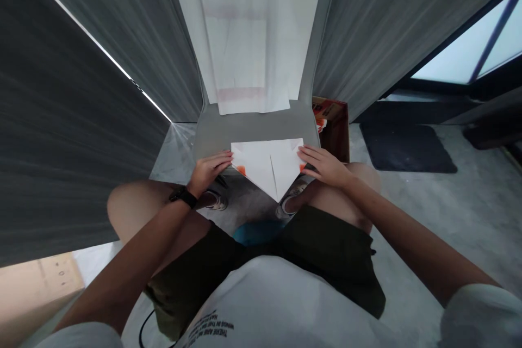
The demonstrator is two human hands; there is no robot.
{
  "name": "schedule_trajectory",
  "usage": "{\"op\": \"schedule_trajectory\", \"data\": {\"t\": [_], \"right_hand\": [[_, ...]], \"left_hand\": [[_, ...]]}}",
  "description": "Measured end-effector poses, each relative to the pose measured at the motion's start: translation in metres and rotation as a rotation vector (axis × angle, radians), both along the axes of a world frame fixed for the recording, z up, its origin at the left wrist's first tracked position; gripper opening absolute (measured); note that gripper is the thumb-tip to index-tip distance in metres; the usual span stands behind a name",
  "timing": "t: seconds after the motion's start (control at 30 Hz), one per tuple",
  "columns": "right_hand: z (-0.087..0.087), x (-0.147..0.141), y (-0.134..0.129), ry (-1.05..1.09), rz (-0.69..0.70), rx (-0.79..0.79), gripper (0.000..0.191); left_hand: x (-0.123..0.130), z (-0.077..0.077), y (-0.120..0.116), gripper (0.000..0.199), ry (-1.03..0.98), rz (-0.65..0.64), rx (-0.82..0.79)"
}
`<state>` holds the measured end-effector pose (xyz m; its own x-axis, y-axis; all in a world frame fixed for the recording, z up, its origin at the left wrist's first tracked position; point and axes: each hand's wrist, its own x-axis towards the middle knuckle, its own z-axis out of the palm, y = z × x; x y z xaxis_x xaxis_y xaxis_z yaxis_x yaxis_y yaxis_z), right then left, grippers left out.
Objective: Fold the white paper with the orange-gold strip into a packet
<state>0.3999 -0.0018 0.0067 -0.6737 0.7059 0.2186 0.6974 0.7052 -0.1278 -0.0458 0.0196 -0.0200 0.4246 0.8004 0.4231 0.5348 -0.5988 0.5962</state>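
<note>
Left hand (210, 170) and right hand (324, 166) lie spread flat on either edge of a folded white paper (267, 166), apparently not pinching. Its tip points toward the dark shorts (326, 261), long axis running fore-aft.

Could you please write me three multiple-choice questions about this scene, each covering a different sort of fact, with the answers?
1. On which wrist is the black wristwatch?
A) Left
B) Right
C) Neither

2. What colour are the marks on the folded white paper?
A) Blue
B) Green
C) Orange

3. Which way does the paper's tip point?
A) Toward the person
B) Away from the person
C) Straight up

Answers:
1. A: the watch is strapped just behind the left hand.
2. C: orange shows near the paper's side edges.
3. A: the tip lies between the left hand and right hand, aimed at the person's lap.
</note>
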Motion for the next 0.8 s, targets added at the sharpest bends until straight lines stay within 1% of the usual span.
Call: {"op": "schedule_trajectory", "data": {"t": [0.07,0.23,0.43,0.6,0.8], "right_hand": [[0.000,0.000,-0.002,0.009,0.002,0.005,0.054],[-0.003,0.000,-0.002,0.024,-0.009,-0.016,0.059],[-0.004,-0.001,0.001,0.048,-0.025,-0.027,0.047],[-0.002,-0.001,-0.002,0.105,-0.020,-0.043,0.059],[-0.002,-0.001,-0.004,0.109,-0.028,-0.031,0.065]], "left_hand": [[0.000,0.000,0.001,0.035,-0.011,-0.002,-0.003],[0.004,0.006,0.003,0.031,-0.018,-0.005,-0.005],[0.010,0.012,0.002,0.029,-0.036,0.036,-0.024],[0.011,0.010,0.002,0.025,-0.044,-0.035,0.026],[0.012,0.004,0.006,0.026,-0.076,-0.008,0.022]]}}
